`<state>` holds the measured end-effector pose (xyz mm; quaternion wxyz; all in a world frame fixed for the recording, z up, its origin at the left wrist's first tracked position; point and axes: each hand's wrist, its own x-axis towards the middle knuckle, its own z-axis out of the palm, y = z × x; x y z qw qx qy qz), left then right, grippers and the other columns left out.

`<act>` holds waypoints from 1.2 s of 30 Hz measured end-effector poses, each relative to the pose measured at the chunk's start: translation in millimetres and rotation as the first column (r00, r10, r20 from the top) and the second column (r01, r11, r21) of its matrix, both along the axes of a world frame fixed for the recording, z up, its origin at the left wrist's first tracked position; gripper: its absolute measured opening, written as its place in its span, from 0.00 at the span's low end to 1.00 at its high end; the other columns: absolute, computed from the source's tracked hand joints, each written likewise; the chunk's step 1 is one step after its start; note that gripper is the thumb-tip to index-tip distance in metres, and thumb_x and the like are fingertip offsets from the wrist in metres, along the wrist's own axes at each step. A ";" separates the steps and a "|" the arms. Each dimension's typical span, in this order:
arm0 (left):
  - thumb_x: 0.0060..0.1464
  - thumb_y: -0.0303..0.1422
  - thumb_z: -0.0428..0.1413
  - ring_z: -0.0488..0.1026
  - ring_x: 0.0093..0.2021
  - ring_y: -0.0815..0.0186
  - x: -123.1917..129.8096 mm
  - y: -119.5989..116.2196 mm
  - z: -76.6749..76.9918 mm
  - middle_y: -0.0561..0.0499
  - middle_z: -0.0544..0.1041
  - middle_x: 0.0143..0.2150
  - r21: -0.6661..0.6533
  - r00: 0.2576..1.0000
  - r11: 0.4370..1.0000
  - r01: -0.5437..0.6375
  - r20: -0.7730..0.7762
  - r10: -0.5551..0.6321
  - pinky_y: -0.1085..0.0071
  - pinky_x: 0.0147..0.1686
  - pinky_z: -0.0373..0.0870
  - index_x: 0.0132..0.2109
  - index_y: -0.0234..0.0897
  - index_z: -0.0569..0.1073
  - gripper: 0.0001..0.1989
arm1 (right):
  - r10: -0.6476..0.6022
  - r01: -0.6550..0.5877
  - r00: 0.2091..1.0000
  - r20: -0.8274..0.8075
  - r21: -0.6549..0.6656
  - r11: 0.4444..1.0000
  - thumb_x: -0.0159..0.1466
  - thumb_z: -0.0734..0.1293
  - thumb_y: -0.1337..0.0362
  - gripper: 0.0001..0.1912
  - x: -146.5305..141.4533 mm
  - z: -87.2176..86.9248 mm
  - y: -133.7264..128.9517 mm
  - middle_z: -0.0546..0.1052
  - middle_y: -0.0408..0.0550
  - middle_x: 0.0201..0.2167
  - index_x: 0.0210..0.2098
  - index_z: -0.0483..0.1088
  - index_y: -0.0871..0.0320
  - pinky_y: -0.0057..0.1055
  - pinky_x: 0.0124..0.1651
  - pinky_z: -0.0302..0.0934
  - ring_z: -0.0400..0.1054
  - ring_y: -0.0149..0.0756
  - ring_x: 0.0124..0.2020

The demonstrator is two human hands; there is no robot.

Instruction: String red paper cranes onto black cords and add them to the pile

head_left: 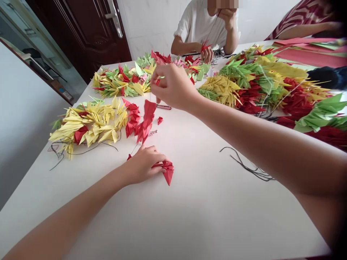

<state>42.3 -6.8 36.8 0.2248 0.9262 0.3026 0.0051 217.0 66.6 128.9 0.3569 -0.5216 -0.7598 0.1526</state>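
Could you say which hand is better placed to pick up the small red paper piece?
Probably the right hand: it hovers above the piece; the left hand rests on a red crane.

Origami cranes (89, 126) show red, yellow, green.

No legible writing — nothing readable.

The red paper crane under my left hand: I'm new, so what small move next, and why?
Probably hold the red paper crane steady under your left hand while your right hand's fingers finish with the small red piece they pinch: the crane lies loose on the white table, so it could shift.
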 end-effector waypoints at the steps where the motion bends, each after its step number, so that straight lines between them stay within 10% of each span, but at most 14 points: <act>1: 0.58 0.29 0.53 0.70 0.40 0.62 -0.5 0.7 -0.2 0.56 0.80 0.36 -0.006 1.000 1.000 -0.006 -0.002 0.006 0.64 0.47 0.62 0.42 0.45 0.76 0.09 | -0.042 0.042 0.999 0.001 0.020 0.999 0.58 0.65 0.67 0.03 6.4 -5.3 1.0 0.71 0.41 0.19 0.29 0.65 0.55 0.32 0.39 0.61 0.68 0.34 0.27; 22: 0.64 0.29 0.49 0.73 0.41 0.64 -15.8 4.6 -15.6 0.50 0.82 0.42 0.212 0.978 0.964 0.163 0.096 -0.186 0.65 0.42 0.52 0.51 0.38 0.73 0.12 | -0.307 0.328 0.934 0.182 -0.095 0.940 0.57 0.63 0.67 0.03 74.6 -70.8 -21.1 0.74 0.42 0.21 0.28 0.67 0.53 0.36 0.39 0.61 0.65 0.33 0.22; 36: 0.66 0.32 0.48 0.73 0.39 0.66 -15.1 5.0 -16.5 0.52 0.82 0.37 0.198 0.969 0.967 0.162 0.151 -0.194 0.65 0.40 0.50 0.47 0.38 0.73 0.10 | -0.311 0.391 0.680 0.664 0.030 0.920 0.58 0.66 0.60 0.22 79.5 -83.8 -47.8 0.76 0.47 0.27 0.52 0.68 0.56 0.31 0.29 0.42 0.60 0.31 0.22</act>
